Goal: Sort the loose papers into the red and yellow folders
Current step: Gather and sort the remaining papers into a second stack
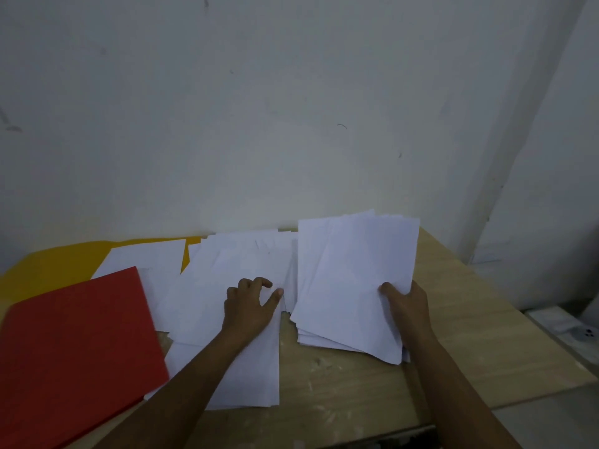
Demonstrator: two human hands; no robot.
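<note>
Right now the right hand (406,304) grips a stack of papers (353,286) by its lower right edge, thumb on top, fingers curled beneath, the stack tilted up off the table (470,335). The left hand (249,306) rests with curled fingers on the loose papers (233,319) spread beside it. The red folder (77,345) lies closed at the left, overlapping sheets; the yellow folder (48,264) sits behind it, partly covered. To do this well, I'd square the held stack first, then open a folder before feeding sheets in
</note>
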